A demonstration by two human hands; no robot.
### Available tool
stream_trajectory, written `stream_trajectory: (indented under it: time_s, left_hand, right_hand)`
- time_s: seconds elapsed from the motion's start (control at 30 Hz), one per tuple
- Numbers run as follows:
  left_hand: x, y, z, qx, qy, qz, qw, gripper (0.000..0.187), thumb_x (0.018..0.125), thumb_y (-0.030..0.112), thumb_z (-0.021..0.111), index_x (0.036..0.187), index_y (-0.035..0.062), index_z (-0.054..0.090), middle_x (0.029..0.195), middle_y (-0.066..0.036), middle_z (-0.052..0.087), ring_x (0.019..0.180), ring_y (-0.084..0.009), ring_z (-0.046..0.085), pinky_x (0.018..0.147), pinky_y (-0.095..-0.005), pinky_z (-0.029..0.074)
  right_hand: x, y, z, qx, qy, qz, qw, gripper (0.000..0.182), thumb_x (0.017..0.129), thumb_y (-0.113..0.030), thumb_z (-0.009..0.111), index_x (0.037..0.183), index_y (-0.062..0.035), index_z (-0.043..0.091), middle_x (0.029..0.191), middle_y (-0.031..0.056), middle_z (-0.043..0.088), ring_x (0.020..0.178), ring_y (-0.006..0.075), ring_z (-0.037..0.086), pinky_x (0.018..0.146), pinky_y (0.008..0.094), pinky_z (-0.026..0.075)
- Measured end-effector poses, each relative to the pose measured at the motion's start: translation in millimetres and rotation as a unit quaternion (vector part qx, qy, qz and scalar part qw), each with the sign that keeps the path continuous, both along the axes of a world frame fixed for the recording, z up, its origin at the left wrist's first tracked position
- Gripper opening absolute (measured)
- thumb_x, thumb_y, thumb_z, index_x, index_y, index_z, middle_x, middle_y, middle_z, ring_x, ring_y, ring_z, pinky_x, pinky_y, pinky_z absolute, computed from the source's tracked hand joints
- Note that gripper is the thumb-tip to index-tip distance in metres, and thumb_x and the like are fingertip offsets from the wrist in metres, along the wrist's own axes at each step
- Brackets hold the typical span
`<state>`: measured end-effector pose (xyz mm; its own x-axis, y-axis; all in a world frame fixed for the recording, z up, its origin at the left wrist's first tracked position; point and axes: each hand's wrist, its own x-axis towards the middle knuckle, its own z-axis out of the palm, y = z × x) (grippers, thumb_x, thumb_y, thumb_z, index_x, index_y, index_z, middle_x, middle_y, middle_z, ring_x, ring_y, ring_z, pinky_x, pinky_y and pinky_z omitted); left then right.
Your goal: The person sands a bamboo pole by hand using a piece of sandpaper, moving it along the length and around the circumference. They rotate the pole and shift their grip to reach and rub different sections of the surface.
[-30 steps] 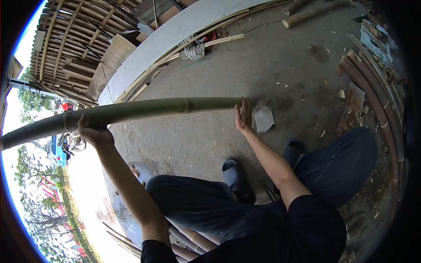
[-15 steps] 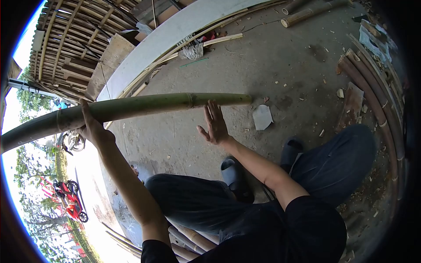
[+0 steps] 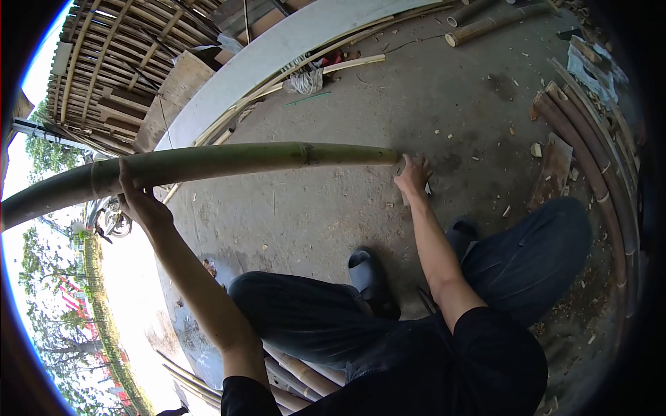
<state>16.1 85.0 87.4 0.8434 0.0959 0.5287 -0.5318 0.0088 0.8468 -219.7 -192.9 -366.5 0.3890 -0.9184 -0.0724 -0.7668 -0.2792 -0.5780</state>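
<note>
A thick green bamboo pole (image 3: 229, 162) runs across the view from the left edge to the middle, above the concrete floor. My left hand (image 3: 142, 201) is wrapped round its thicker part from below, just right of a node. At the pole's right end is my right hand (image 3: 414, 175), thumb against the cut end and fingers curled beyond it. A pale flat scrap lies on the floor, mostly hidden behind my right hand.
Brown bamboo poles (image 3: 590, 159) lie along the right side. Cut bamboo pieces (image 3: 499, 22) are at the top right. A white curved board (image 3: 257, 59) and thin strips stretch across the upper left. My sandals (image 3: 371, 274) are on the floor (image 3: 312, 229).
My right hand has moved right from beneath the pole to its end and closed there. The left hand and pole have shifted slightly. The red vehicle at lower left has gone from view.
</note>
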Motion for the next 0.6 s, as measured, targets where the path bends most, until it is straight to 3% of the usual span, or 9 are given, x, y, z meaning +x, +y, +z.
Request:
stream_trajectory:
  time_s: [0.03, 0.13, 0.2, 0.27, 0.33, 0.4, 0.5, 0.53, 0.6]
  left_hand:
    - [1.5, 3.0, 1.6, -0.003, 0.0, 0.002, 1.0, 0.053, 0.09, 0.044, 0.067, 0.119, -0.0005, 0.059, 0.116, -0.013, 0.063, 0.106, -0.0226, 0.063, 0.096, -0.0389, 0.048]
    - [0.3, 11.4, 6.3, -0.052, 0.03, -0.116, 0.991, 0.056, 0.088, 0.044, 0.068, 0.121, -0.001, 0.058, 0.112, -0.015, 0.065, 0.103, -0.025, 0.063, 0.093, -0.0386, 0.05]
    - [-7.5, 12.3, 6.5, -0.138, 0.057, -0.23, 0.962, 0.052, 0.088, 0.043, 0.066, 0.113, -0.0031, 0.061, 0.103, -0.015, 0.066, 0.098, -0.0257, 0.063, 0.091, -0.0377, 0.05]
    - [-1.9, 17.2, 2.4, -0.151, 0.046, -0.246, 0.956, 0.047, 0.087, 0.039, 0.064, 0.109, -0.0029, 0.061, 0.099, -0.015, 0.065, 0.093, -0.0261, 0.064, 0.09, -0.0376, 0.051]
    - [-10.3, 11.6, 1.6, -0.177, 0.067, -0.258, 0.947, 0.044, 0.085, 0.037, 0.065, 0.106, -0.0016, 0.061, 0.095, -0.014, 0.065, 0.092, -0.0263, 0.064, 0.088, -0.0371, 0.051]
    - [-23.4, 0.6, 4.4, -0.179, 0.062, -0.239, 0.952, 0.042, 0.084, 0.035, 0.065, 0.105, -0.001, 0.061, 0.091, -0.013, 0.065, 0.09, -0.0265, 0.065, 0.087, -0.0376, 0.052]
    - [-42.8, -17.8, 11.0, -0.212, 0.064, -0.222, 0.95, 0.038, 0.083, 0.031, 0.064, 0.104, -0.0009, 0.061, 0.09, -0.014, 0.065, 0.087, -0.0272, 0.065, 0.085, -0.0381, 0.053]
    - [-46.8, -25.5, 10.1, -0.214, 0.061, -0.222, 0.949, 0.038, 0.083, 0.031, 0.064, 0.104, -0.0009, 0.061, 0.09, -0.014, 0.065, 0.087, -0.0272, 0.065, 0.085, -0.0381, 0.053]
    - [-56.2, -42.9, 3.1, -0.225, 0.053, -0.189, 0.954, 0.036, 0.084, 0.029, 0.063, 0.103, -0.0017, 0.061, 0.089, -0.014, 0.065, 0.087, -0.0271, 0.065, 0.085, -0.0386, 0.053]
  right_hand:
    - [-5.7, -8.9, -12.3, 0.039, 0.038, 0.007, 0.999, 0.059, 0.075, -0.011, 0.073, 0.131, -0.0177, 0.059, 0.149, 0.0159, 0.039, 0.14, 0.0379, 0.031, 0.112, 0.0551, 0.029]
    - [-31.6, -17.0, -25.7, 0.045, 0.041, -0.008, 0.998, 0.036, 0.077, -0.013, 0.072, 0.113, -0.0141, 0.067, 0.139, 0.0143, 0.05, 0.136, 0.0338, 0.039, 0.108, 0.0516, 0.035]
    - [-43.5, -15.5, -27.8, 0.031, 0.025, -0.024, 0.999, 0.026, 0.079, -0.012, 0.071, 0.105, -0.011, 0.067, 0.129, 0.0148, 0.057, 0.127, 0.0331, 0.047, 0.103, 0.0487, 0.039]
    - [-47.8, -18.8, -29.8, 0.02, 0.007, -0.042, 0.999, 0.017, 0.081, -0.012, 0.07, 0.098, -0.0079, 0.068, 0.119, 0.0153, 0.063, 0.119, 0.0324, 0.055, 0.098, 0.0457, 0.043]
    - [-40.7, -28.6, -42.5, 0.127, -0.27, -0.148, 0.943, 0.013, 0.086, -0.012, 0.068, 0.094, -0.0027, 0.064, 0.098, 0.0146, 0.067, 0.099, 0.031, 0.063, 0.089, 0.0409, 0.047]
    - [-34.6, -32.9, -31.0, 0.137, -0.308, -0.172, 0.926, 0.016, 0.089, -0.012, 0.064, 0.098, 0.0015, 0.064, 0.096, 0.0156, 0.067, 0.089, 0.0285, 0.064, 0.082, 0.0399, 0.049]
    - [-25.7, -41.1, -0.5, 0.218, -0.526, -0.268, 0.777, 0.027, 0.095, -0.011, 0.051, 0.113, 0.0027, 0.065, 0.111, 0.0149, 0.069, 0.098, 0.03, 0.067, 0.087, 0.0409, 0.051]
    - [-25.6, -45.0, 20.3, 0.217, -0.529, -0.266, 0.776, 0.027, 0.095, -0.011, 0.051, 0.113, 0.0027, 0.065, 0.111, 0.0149, 0.069, 0.098, 0.03, 0.067, 0.087, 0.0409, 0.051]
    - [-30.7, -53.3, 66.1, 0.428, -0.703, -0.263, 0.503, 0.03, 0.095, -0.015, 0.048, 0.116, -0.0009, 0.064, 0.115, 0.0125, 0.066, 0.103, 0.0284, 0.064, 0.092, 0.0406, 0.05]
